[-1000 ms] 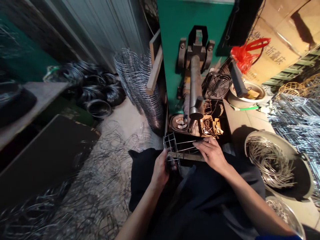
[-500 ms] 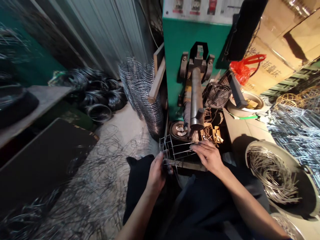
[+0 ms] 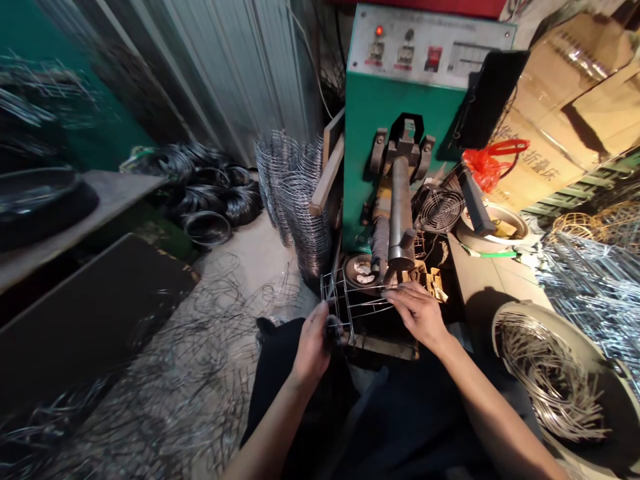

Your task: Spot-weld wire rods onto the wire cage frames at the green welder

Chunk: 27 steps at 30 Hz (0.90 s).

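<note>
My left hand is closed around the left end of a small wire frame made of thin crossed metal rods. My right hand pinches the frame's right end, fingertips together. Both hands hold it roughly level above my lap, just under a thick steel cylinder arm. That arm juts out from a green machine, which looks like a spot welder. The right fingertips are close to the arm's lower tip; whether the wire touches it I cannot tell.
Stacked wire rings stand left of the machine. Loose wire pieces cover the floor at left. On the right are a basin of bent wires, a pile of metal wire parts and a cardboard box. A red light glows on the panel.
My view has tilted upward, bringing more of the control panel and its red light into sight. Both hands keep hold of the wire frame in nearly the same place.
</note>
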Tool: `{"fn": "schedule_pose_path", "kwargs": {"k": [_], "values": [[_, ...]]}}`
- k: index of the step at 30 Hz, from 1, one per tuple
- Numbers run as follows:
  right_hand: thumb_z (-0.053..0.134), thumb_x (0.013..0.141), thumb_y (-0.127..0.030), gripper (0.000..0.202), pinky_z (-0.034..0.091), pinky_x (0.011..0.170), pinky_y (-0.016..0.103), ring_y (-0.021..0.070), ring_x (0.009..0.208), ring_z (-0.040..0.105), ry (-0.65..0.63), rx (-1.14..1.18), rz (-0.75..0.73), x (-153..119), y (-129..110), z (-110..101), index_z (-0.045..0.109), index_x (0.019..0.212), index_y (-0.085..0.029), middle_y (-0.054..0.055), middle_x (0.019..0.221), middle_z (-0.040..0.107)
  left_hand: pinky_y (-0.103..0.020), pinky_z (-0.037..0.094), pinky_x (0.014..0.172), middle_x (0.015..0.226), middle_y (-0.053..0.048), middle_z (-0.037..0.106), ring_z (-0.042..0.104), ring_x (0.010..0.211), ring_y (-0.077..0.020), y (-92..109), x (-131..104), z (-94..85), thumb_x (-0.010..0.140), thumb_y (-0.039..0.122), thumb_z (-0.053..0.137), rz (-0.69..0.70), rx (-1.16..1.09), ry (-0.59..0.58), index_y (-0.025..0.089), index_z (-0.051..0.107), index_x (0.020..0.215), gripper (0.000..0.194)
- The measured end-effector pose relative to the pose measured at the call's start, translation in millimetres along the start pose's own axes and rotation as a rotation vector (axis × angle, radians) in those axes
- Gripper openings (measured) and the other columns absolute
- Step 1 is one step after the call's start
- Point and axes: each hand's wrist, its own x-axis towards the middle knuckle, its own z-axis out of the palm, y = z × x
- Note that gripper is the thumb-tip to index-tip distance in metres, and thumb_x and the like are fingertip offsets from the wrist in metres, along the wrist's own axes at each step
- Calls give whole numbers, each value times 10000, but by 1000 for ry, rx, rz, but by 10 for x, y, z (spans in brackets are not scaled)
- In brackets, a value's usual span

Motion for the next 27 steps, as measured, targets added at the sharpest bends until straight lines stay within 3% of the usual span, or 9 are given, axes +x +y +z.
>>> {"fn": "schedule_pose_path", "kwargs": {"k": [7,12,15,27], "values": [[530,969,-191,245,546,851,389,217,962,647,15,26,18,5,13,62,718,1118,-239,56,984,742,-202,431,419,574,39,551,528,443,-113,1,66,-2,778,589,704,44,34,-13,153,584,1201,619],[584,950,-250,120,507,808,378,218,874,625,69,-21,109,-32,18,5,698,974,-218,56,900,719,-204,443,435,581,41,542,538,472,-117,62,17,17,796,564,694,35,41,-23,159,577,1188,576],[567,959,-275,143,473,812,378,218,857,613,54,-84,153,-35,65,-35,688,915,-213,54,885,715,-204,439,446,597,36,537,518,483,-109,140,30,48,834,553,654,21,58,-63,160,584,1163,517],[562,957,-322,176,446,831,373,226,873,613,33,-73,232,103,128,1,701,905,-227,45,902,727,-222,430,402,575,44,547,515,427,-117,261,443,8,805,513,686,10,89,-92,159,595,1162,511]]}}
